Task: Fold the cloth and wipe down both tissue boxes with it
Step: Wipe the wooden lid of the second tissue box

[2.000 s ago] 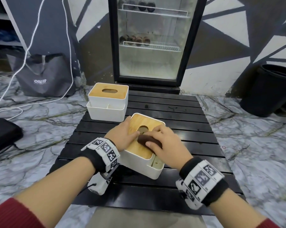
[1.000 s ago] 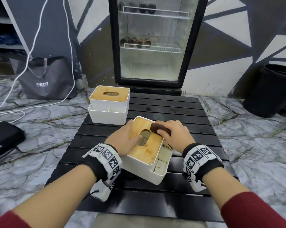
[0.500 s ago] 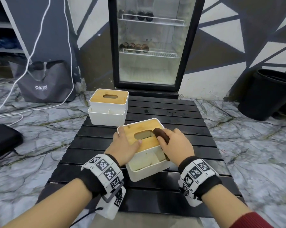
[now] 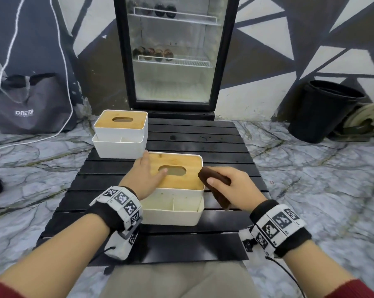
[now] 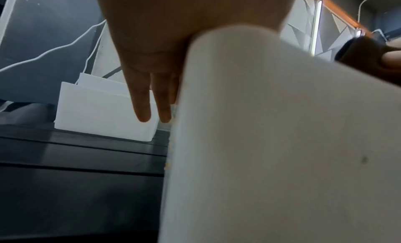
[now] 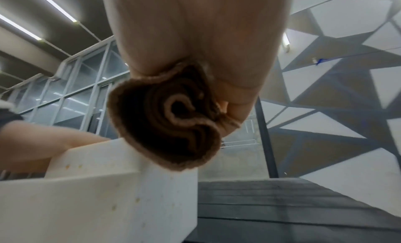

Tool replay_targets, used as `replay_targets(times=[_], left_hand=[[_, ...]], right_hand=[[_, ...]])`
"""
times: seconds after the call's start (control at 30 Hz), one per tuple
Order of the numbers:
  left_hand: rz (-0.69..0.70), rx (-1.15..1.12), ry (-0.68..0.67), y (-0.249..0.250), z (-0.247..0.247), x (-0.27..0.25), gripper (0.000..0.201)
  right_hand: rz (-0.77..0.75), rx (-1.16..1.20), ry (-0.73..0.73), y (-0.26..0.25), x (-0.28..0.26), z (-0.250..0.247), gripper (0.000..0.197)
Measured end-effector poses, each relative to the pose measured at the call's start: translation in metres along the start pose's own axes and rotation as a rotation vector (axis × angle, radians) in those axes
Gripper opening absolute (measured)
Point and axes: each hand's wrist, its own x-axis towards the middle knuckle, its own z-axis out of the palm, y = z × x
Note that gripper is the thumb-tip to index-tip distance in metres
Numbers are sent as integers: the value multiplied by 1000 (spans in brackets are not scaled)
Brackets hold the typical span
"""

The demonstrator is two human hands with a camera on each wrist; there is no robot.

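Observation:
The near tissue box [image 4: 177,203], white with a bamboo lid, stands mid-table with its open front compartments facing me. My left hand [image 4: 147,171] rests on the lid's left edge. Its thumb is at the slot, and its fingers [image 5: 143,99] reach straight down the box's left wall [image 5: 271,126]. My right hand [image 4: 222,186] grips the rolled brown cloth [image 4: 220,198] against the box's right upper corner. The right wrist view shows the cloth's folded end [image 6: 165,123] touching the white rim [image 6: 108,203]. A second, matching tissue box [image 4: 121,134] stands at the table's far left.
The black slatted table [image 4: 203,143] stands on a marble floor. A glass-door fridge [image 4: 173,50] is right behind it. A black bin [image 4: 321,110] stands at the right and a grey bag [image 4: 29,104] with a white cable at the left.
The near box has been turned from a diagonal to square, compartments toward me. My right hand slid the cloth from the lid's middle to the box's right corner. My left hand stayed on the lid.

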Motion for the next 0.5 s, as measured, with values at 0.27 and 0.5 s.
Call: replay_targets(times=[0.27, 0.5], left_hand=[[25, 68, 42, -1, 3, 1, 80], [33, 161, 58, -2, 4, 0, 77]], right_hand=[[274, -267, -141, 66, -6, -6, 35], [295, -471, -243, 77, 1, -1, 33]])
